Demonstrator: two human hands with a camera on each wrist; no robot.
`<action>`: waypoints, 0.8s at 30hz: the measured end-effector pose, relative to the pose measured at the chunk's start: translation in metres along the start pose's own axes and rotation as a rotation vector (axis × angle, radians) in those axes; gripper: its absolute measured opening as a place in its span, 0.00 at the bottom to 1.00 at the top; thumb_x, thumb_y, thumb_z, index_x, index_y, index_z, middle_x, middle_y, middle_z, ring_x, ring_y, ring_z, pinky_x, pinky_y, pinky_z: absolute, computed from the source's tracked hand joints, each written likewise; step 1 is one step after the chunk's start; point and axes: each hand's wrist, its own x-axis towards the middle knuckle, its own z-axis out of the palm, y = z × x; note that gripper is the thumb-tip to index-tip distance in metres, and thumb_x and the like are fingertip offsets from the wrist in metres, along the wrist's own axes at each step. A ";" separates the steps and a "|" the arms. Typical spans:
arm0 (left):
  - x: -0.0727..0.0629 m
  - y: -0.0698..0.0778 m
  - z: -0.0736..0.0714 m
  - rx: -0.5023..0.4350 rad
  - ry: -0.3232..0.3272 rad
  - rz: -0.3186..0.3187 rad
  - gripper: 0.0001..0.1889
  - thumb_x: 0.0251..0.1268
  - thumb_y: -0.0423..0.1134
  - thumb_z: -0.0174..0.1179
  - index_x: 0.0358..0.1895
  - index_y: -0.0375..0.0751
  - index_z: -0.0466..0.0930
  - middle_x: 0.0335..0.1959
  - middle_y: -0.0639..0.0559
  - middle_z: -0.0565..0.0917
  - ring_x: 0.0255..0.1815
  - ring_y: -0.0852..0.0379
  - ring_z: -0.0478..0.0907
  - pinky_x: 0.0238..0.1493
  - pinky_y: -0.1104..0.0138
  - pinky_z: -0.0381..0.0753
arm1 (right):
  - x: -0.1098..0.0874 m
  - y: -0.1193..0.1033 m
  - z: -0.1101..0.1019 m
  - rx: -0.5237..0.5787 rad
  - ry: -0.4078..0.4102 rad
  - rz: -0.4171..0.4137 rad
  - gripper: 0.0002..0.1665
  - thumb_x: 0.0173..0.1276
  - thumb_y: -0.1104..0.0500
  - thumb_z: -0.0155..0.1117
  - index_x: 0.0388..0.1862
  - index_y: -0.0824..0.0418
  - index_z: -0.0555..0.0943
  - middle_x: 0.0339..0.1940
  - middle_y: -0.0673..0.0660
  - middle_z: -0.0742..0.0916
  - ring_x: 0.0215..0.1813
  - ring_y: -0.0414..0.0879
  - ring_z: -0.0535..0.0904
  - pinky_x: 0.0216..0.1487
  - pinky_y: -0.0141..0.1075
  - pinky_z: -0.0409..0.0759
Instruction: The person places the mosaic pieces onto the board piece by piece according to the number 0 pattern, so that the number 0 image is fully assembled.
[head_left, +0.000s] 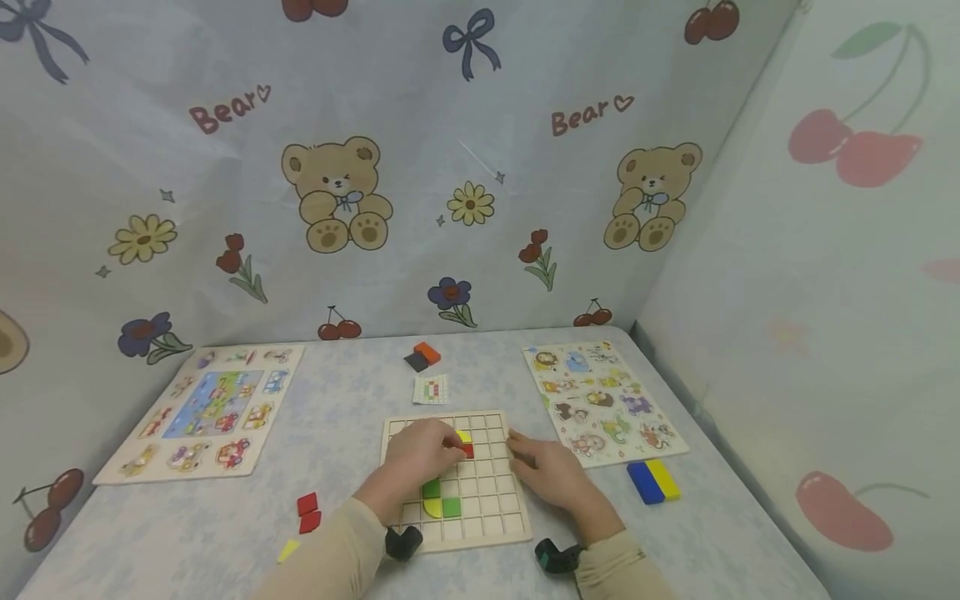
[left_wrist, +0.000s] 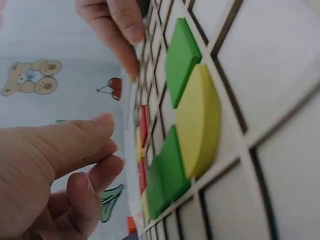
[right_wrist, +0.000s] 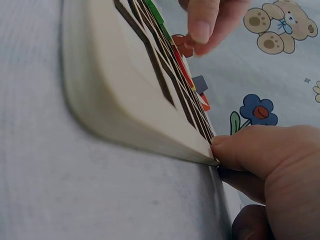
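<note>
From where I stand, the person is leaning in over a wooden grid board (head_left: 491,504) lying on the pale blue mottled counter (head_left: 352,375). The right hand (head_left: 551,473) has hold of the board's right edge, thumb on top and a finger tucked beneath. The left hand (head_left: 423,454) is over the far half of the grid, thumb and fingertips drawn close together right by a red piece (head_left: 468,451); I can't tell whether anything is pinched between them. A yellow piece (head_left: 464,436) sits just behind the red one. Nearer the person, a green square (head_left: 431,489), a rounded yellow piece (head_left: 432,507) and another green square (head_left: 451,507) lie together on the grid.

A small pattern card (head_left: 431,389) lies just behind the board, with an orange block (head_left: 428,353) and a dark grey block (head_left: 416,362) touching each other farther back. Two red pieces (head_left: 307,504) rest well to the left, and a loose yellow piece (head_left: 288,550) is beside the beige left sleeve (head_left: 330,546). A vehicle puzzle (head_left: 163,460) lies on the far left; to the right there's an animal puzzle (head_left: 618,452), and just in front of it a blue block (head_left: 645,483) touching a yellow block (head_left: 663,480)
</note>
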 end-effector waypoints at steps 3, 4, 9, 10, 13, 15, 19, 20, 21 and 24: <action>-0.025 -0.011 -0.023 0.042 0.007 -0.044 0.13 0.63 0.51 0.72 0.48 0.53 0.91 0.46 0.60 0.89 0.46 0.57 0.84 0.40 0.58 0.83 | 0.002 -0.001 0.002 0.000 -0.005 -0.001 0.26 0.76 0.51 0.63 0.69 0.57 0.79 0.74 0.50 0.78 0.75 0.54 0.73 0.71 0.54 0.72; -0.034 -0.017 -0.031 0.054 0.013 -0.070 0.14 0.63 0.51 0.72 0.49 0.52 0.91 0.47 0.59 0.89 0.50 0.55 0.84 0.44 0.56 0.83 | 0.002 -0.002 0.002 -0.007 -0.006 0.004 0.26 0.76 0.51 0.63 0.69 0.57 0.79 0.74 0.49 0.78 0.75 0.54 0.73 0.71 0.54 0.72; -0.079 -0.057 -0.075 0.071 0.042 -0.210 0.16 0.61 0.50 0.74 0.51 0.51 0.90 0.47 0.57 0.88 0.56 0.47 0.83 0.50 0.50 0.83 | 0.003 -0.001 0.003 -0.040 0.012 0.026 0.25 0.76 0.50 0.62 0.69 0.55 0.80 0.73 0.47 0.78 0.74 0.53 0.74 0.71 0.53 0.72; -0.086 -0.067 -0.082 0.068 0.042 -0.231 0.16 0.61 0.49 0.74 0.51 0.50 0.90 0.48 0.56 0.88 0.56 0.46 0.83 0.50 0.50 0.83 | 0.002 0.000 0.003 -0.036 0.016 0.038 0.25 0.76 0.50 0.62 0.69 0.54 0.80 0.73 0.46 0.78 0.75 0.52 0.73 0.72 0.52 0.72; -0.104 -0.096 -0.098 0.074 0.028 -0.262 0.15 0.62 0.45 0.73 0.51 0.49 0.90 0.47 0.54 0.89 0.53 0.47 0.84 0.46 0.50 0.84 | 0.001 0.001 0.002 -0.025 0.029 0.038 0.25 0.76 0.50 0.63 0.69 0.54 0.80 0.73 0.46 0.78 0.75 0.52 0.74 0.72 0.52 0.72; -0.112 -0.112 -0.103 0.061 0.001 -0.296 0.15 0.63 0.41 0.71 0.53 0.49 0.89 0.47 0.54 0.88 0.50 0.49 0.84 0.45 0.51 0.84 | 0.001 0.001 0.002 -0.025 0.029 0.039 0.25 0.76 0.50 0.63 0.69 0.54 0.80 0.74 0.45 0.78 0.75 0.52 0.73 0.72 0.52 0.72; -0.120 -0.132 -0.101 0.008 -0.068 -0.340 0.17 0.60 0.37 0.71 0.53 0.50 0.88 0.46 0.56 0.87 0.46 0.54 0.83 0.47 0.49 0.83 | 0.001 0.001 0.002 -0.019 0.019 0.046 0.26 0.76 0.50 0.63 0.70 0.54 0.79 0.74 0.45 0.77 0.75 0.51 0.73 0.72 0.51 0.71; -0.122 -0.135 -0.099 -0.002 -0.079 -0.345 0.17 0.59 0.36 0.71 0.53 0.50 0.88 0.46 0.56 0.87 0.46 0.55 0.82 0.48 0.49 0.83 | 0.001 0.001 0.002 -0.020 0.016 0.044 0.26 0.76 0.50 0.63 0.70 0.54 0.79 0.74 0.45 0.77 0.75 0.51 0.73 0.73 0.52 0.71; -0.123 -0.137 -0.097 -0.006 -0.084 -0.342 0.17 0.58 0.36 0.71 0.52 0.50 0.88 0.45 0.57 0.87 0.47 0.56 0.82 0.49 0.49 0.83 | 0.001 0.000 0.002 -0.017 0.015 0.043 0.26 0.76 0.50 0.63 0.70 0.55 0.79 0.74 0.46 0.77 0.75 0.52 0.73 0.72 0.52 0.71; -0.127 -0.141 -0.090 -0.002 -0.079 -0.330 0.18 0.54 0.37 0.74 0.50 0.50 0.88 0.43 0.59 0.87 0.47 0.57 0.82 0.52 0.49 0.82 | 0.000 -0.001 0.002 -0.015 0.014 0.043 0.26 0.76 0.51 0.63 0.69 0.56 0.79 0.74 0.47 0.77 0.75 0.53 0.73 0.72 0.53 0.71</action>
